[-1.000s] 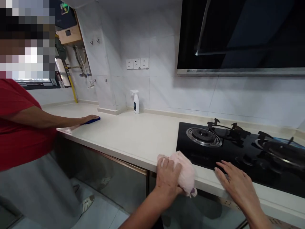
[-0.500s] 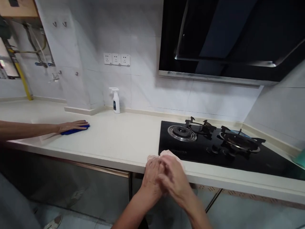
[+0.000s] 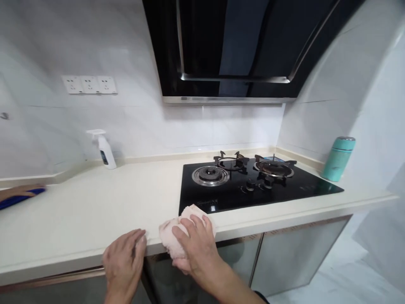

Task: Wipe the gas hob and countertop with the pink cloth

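A pale pink cloth (image 3: 172, 238) lies bunched over the counter's front edge, beside the near left corner of the black gas stove (image 3: 218, 198). My right hand (image 3: 199, 242) grips it from above, fingers spread over the folds and thumb below. Left of the cloth and apart from it, my left hand (image 3: 123, 257) rests palm down at the counter edge. Its fingers are loosely bent, with a gap between thumb and forefinger, and I see nothing clearly held there.
On the pale counter (image 3: 126, 198) stands a white spray bottle (image 3: 106, 152) by the wall. A teal flask (image 3: 339, 159) stands right of the stove. The range hood (image 3: 228, 55) hangs above. At the far left another person's hand (image 3: 19, 192) presses a blue cloth (image 3: 20, 198).
The view has swung right, bringing the teal flask fully into sight. My hands, together on the cloth before, have parted; the left is off it and the right stays on it.
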The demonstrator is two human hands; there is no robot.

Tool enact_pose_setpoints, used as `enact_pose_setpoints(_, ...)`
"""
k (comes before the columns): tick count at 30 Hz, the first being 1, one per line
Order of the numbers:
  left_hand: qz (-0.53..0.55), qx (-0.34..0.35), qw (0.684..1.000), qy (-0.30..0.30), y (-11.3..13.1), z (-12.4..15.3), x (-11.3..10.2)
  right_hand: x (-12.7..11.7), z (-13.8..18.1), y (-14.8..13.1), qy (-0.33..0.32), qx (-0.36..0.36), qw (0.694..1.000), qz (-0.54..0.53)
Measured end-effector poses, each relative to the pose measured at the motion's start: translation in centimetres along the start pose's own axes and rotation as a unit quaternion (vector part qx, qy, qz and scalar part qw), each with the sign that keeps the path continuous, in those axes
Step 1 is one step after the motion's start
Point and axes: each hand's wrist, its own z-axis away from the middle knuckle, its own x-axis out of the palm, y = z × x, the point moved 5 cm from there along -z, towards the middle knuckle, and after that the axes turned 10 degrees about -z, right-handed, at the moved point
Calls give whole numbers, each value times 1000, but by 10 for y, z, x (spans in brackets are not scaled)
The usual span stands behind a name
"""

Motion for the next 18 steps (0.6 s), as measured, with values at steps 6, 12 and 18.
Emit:
enact_pose_setpoints(6,-68,22,995,71,12,10,5,-21,19,17,40,-27,998,26)
enact_pose_setpoints(12,-38,44,996,62,7,15,6,-79,73,89,112,-24,990,78)
enact_pose_setpoints(18,-37,15,994,104,12,17,13,-162,142,174,153,101,962,202)
